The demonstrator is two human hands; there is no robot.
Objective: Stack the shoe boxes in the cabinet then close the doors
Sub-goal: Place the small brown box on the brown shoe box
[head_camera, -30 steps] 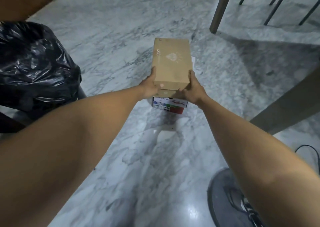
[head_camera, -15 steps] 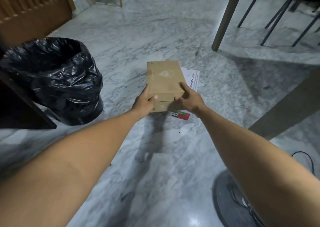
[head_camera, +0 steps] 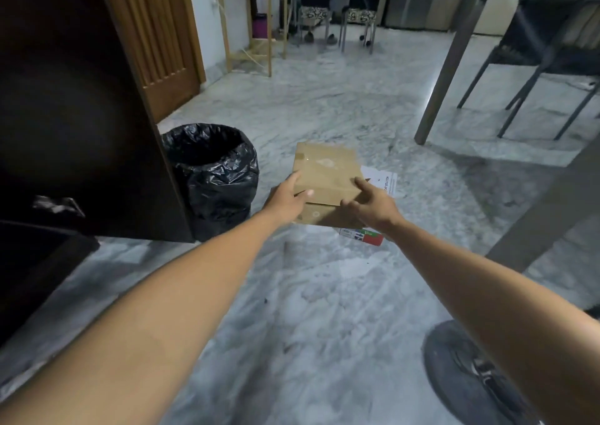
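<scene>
- The brown cardboard shoe box [head_camera: 326,178] is seen lying on a white shoe box [head_camera: 378,182] on the marble floor [head_camera: 324,311], just beside the black-lined bin [head_camera: 211,171].
- The left hand [head_camera: 287,197] is curled round the box's near left corner, thumb on the lid.
- The right hand [head_camera: 370,205] is spread over the near right corner with fingers loosely bent; a firm grasp cannot be confirmed.
- A level lift is best achieved once both sides are clamped evenly, so the lid is kept shut.
- The dark cabinet door [head_camera: 81,100] at the left should be cleared during the swing.
</scene>
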